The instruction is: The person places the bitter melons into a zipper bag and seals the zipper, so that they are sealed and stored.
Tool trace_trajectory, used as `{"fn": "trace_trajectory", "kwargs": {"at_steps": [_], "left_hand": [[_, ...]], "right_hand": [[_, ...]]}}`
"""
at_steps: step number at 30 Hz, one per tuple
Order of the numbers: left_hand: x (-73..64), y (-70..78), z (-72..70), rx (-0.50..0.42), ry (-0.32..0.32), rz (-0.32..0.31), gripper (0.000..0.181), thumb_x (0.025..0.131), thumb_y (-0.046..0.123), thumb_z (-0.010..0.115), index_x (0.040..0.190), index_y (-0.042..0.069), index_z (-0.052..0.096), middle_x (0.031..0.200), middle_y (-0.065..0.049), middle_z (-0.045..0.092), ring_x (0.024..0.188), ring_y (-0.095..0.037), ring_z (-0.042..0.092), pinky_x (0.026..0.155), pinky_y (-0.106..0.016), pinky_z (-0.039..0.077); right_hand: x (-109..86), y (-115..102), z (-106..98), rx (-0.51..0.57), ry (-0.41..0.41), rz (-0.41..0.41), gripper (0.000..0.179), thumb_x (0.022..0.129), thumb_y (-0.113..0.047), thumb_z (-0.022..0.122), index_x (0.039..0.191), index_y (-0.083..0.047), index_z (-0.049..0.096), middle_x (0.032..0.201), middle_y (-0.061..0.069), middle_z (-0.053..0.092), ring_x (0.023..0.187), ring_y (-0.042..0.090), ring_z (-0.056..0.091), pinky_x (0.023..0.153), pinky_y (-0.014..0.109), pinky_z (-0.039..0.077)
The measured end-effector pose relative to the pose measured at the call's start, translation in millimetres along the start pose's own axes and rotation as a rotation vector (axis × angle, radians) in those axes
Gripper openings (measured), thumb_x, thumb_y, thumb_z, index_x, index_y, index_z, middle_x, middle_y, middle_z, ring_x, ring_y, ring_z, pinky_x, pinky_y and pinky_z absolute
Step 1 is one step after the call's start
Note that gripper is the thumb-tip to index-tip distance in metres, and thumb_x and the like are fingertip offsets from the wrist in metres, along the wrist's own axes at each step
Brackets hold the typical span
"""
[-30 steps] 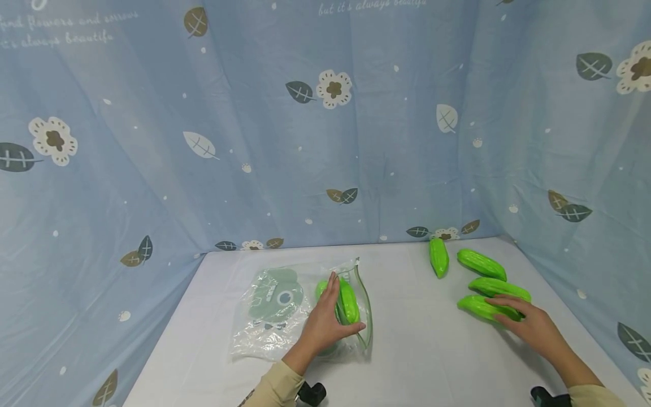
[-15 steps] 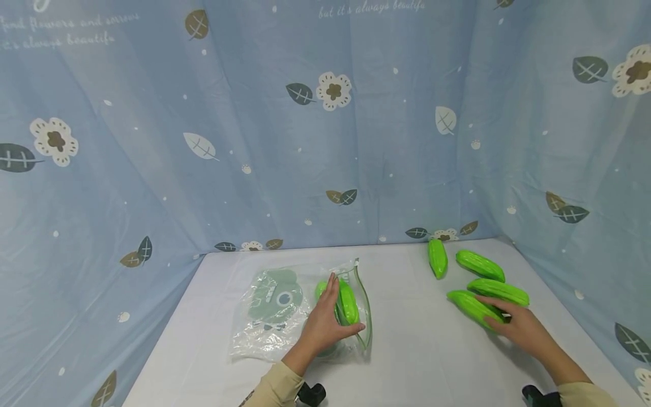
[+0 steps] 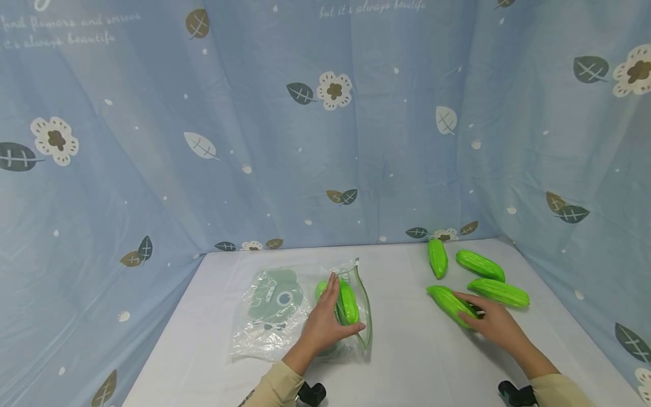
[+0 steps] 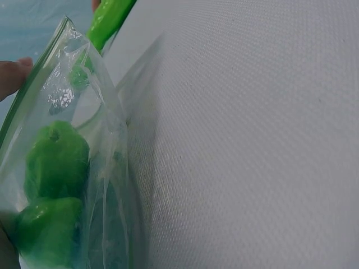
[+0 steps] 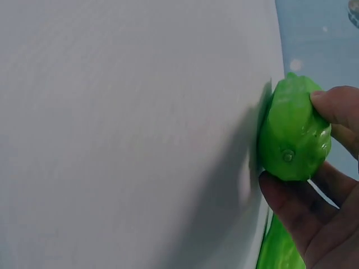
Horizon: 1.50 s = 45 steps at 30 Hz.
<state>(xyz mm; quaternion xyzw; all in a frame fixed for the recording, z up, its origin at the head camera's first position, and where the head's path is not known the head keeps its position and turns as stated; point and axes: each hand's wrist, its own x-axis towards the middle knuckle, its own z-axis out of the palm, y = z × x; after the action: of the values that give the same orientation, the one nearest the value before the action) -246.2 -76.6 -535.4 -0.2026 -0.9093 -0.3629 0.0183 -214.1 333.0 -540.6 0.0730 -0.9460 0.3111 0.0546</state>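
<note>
A glossy, ridged, bright green bitter melon (image 3: 447, 303) is gripped by my right hand (image 3: 495, 325), thumb on one side and fingers on the other, low over the white table. The right wrist view shows its rounded stem end (image 5: 288, 155) facing the camera. My left hand (image 3: 321, 325) lies over a clear zip bag (image 3: 244, 339), thumb and fingers spread near its mouth, which faces right. Two bitter melons (image 3: 349, 302) lie inside the bag, partly hidden behind that hand. In the left wrist view, the bag's green zip edge (image 4: 31, 73) stands raised, with a fingertip beside it.
Three more bitter melons lie at the back right: one upright in view (image 3: 438, 259), one slanted (image 3: 480, 265), and one nearest the right hand (image 3: 499, 291). A blue printed curtain (image 3: 330, 141) hangs behind and beside the white table (image 3: 402, 350).
My right hand has moved left with the bitter melon, away from the others, and the melon's far end has turned further away from me. The left hand and bag have stayed still.
</note>
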Motion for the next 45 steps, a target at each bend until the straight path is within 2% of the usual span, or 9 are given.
{"fn": "trace_trajectory", "kwargs": {"at_steps": [6, 19, 25, 32, 40, 45], "left_hand": [[0.2, 0.0, -0.5, 0.005, 0.002, -0.007, 0.122, 0.077, 0.063, 0.080, 0.164, 0.007, 0.015, 0.171, -0.003, 0.007, 0.151, -0.035, 0.025, 0.110, -0.057, 0.042], [0.0, -0.8, -0.6, 0.010, 0.000, -0.011, 0.122, 0.077, 0.061, 0.081, 0.164, 0.007, 0.015, 0.171, -0.002, 0.007, 0.151, -0.036, 0.026, 0.108, -0.057, 0.043], [-0.7, -0.8, -1.0, 0.010, 0.006, -0.006, 0.122, 0.077, 0.062, 0.081, 0.164, 0.007, 0.015, 0.171, -0.003, 0.008, 0.151, -0.036, 0.026, 0.108, -0.057, 0.043], [-0.8, 1.5, -2.0, -0.005, 0.006, 0.014, 0.121, 0.078, 0.060, 0.081, 0.163, 0.005, 0.015, 0.171, -0.006, 0.009, 0.150, -0.039, 0.026, 0.107, -0.060, 0.043], [-1.2, 2.6, -2.5, -0.014, -0.002, 0.008, 0.121, 0.078, 0.060, 0.081, 0.164, 0.007, 0.014, 0.172, -0.004, 0.007, 0.151, -0.037, 0.024, 0.108, -0.060, 0.042], [-0.6, 1.3, -1.5, -0.011, 0.002, 0.010, 0.121, 0.078, 0.060, 0.081, 0.164, 0.006, 0.014, 0.172, -0.005, 0.007, 0.151, -0.038, 0.025, 0.108, -0.060, 0.042]], "right_hand": [[9.8, -15, 13, 0.026, -0.013, 0.012, 0.052, 0.094, -0.034, 0.075, 0.138, -0.008, 0.064, 0.131, 0.023, 0.065, 0.107, 0.039, 0.067, 0.075, 0.039, 0.058], [23.6, -46, 40, 0.029, 0.003, -0.018, 0.051, 0.094, -0.028, 0.075, 0.140, -0.011, 0.063, 0.136, 0.022, 0.063, 0.118, 0.044, 0.062, 0.088, 0.056, 0.055], [26.4, -55, 47, 0.048, 0.018, -0.026, 0.050, 0.093, -0.025, 0.076, 0.139, -0.011, 0.064, 0.134, 0.021, 0.064, 0.113, 0.040, 0.065, 0.084, 0.052, 0.057], [29.3, -61, 51, 0.038, -0.010, -0.045, 0.053, 0.094, -0.027, 0.075, 0.143, -0.014, 0.060, 0.138, 0.020, 0.062, 0.111, 0.037, 0.066, 0.084, 0.050, 0.058], [29.9, -64, 51, 0.021, -0.012, -0.077, 0.044, 0.094, -0.022, 0.075, 0.137, -0.016, 0.065, 0.137, 0.013, 0.063, 0.127, 0.041, 0.057, 0.100, 0.059, 0.049], [31.8, -65, 53, 0.027, -0.031, -0.046, 0.046, 0.094, -0.027, 0.075, 0.138, -0.014, 0.065, 0.137, 0.016, 0.063, 0.117, 0.038, 0.063, 0.090, 0.051, 0.056]]}}
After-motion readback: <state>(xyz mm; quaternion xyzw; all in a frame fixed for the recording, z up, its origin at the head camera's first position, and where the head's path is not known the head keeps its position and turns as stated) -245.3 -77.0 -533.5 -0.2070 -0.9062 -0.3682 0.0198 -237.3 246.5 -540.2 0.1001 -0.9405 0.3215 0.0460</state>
